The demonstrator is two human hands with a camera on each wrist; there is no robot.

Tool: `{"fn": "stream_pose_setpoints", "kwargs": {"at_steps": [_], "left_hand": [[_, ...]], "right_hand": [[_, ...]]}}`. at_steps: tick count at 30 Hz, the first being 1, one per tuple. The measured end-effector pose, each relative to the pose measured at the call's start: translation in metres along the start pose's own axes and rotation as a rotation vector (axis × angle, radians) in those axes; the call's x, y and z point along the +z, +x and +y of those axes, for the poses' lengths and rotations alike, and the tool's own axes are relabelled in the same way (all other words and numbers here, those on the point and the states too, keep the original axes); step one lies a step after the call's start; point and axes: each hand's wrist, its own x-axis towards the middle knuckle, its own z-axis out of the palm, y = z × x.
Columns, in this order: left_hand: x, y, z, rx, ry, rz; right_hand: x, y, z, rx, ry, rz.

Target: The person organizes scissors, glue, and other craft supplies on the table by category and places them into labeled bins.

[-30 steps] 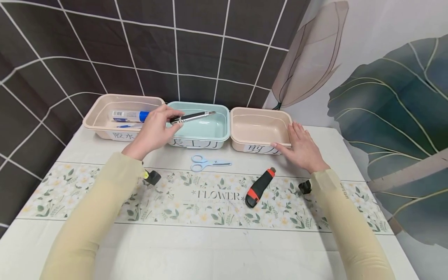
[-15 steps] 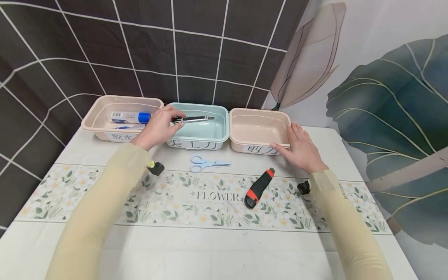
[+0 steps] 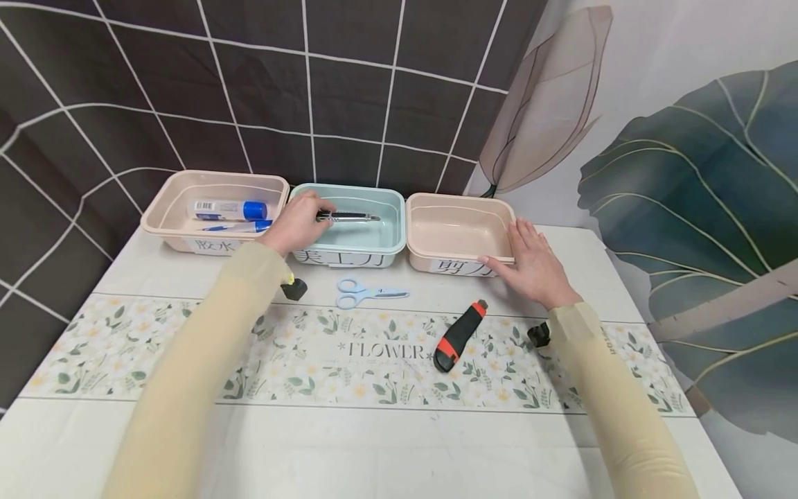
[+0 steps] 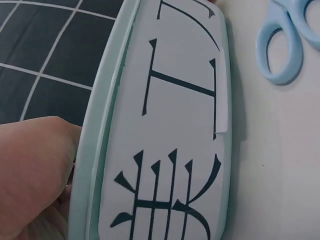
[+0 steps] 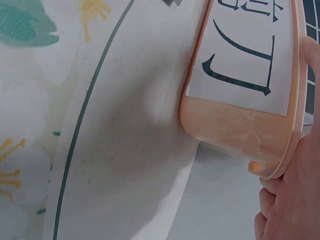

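Note:
My left hand [image 3: 300, 223] pinches a black-and-silver utility knife [image 3: 346, 217] over the light blue bin [image 3: 399, 239]. The knife lies nearly level within the bin's outline, its tip pointing right. In the left wrist view part of the hand [image 4: 37, 175] shows behind the bin's rim, and the knife is hidden. My right hand [image 3: 535, 267] holds the front right corner of the right pink bin [image 3: 436, 258], thumb at the front rim and fingers along the right side. In the right wrist view, fingers of that hand [image 5: 295, 200] bend below the rim.
Another pink bin [image 3: 177, 239] at left holds a blue-capped glue bottle [image 3: 227, 209] and a blue-and-white item [image 3: 240, 226]. Light blue scissors [image 3: 370, 293] lie before the blue bin. A black-and-red utility knife [image 3: 460, 337] lies on the floral band. A dark tiled wall [image 3: 349, 97] stands behind.
My left hand has moved right and slightly down, bringing the utility knife lower over the blue bin and levelling it. My right hand stays at the right pink bin.

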Motion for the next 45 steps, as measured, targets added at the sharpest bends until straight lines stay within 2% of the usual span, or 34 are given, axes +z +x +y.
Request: {"fn": "stream_pose_setpoints", "kwargs": {"at_steps": [6, 14, 17, 25, 31, 38, 45], "left_hand": [[0.002, 0.005, 0.001, -0.011, 0.017, 0.0], [0.001, 0.008, 0.003, -0.092, 0.006, 0.025], [-0.001, 0.007, 0.005, -0.102, 0.0, 0.036], [-0.01, -0.002, 0.016, -0.088, -0.012, 0.08], [-0.014, -0.012, 0.028, -0.041, -0.028, 0.118], [-0.016, -0.022, 0.035, -0.005, -0.045, 0.151], [-0.015, -0.034, 0.038, 0.007, -0.078, 0.149]], "right_hand": [[-0.001, -0.001, 0.0, 0.004, 0.003, -0.005], [0.001, 0.0, 0.001, 0.006, 0.003, -0.007], [0.0, 0.0, 0.001, 0.003, 0.003, -0.007], [-0.001, -0.001, 0.0, 0.0, -0.001, -0.009], [0.0, 0.0, 0.0, -0.008, -0.004, -0.008], [-0.001, 0.0, 0.0, -0.011, -0.008, -0.019], [-0.002, 0.0, -0.001, -0.01, -0.01, -0.023]]}}
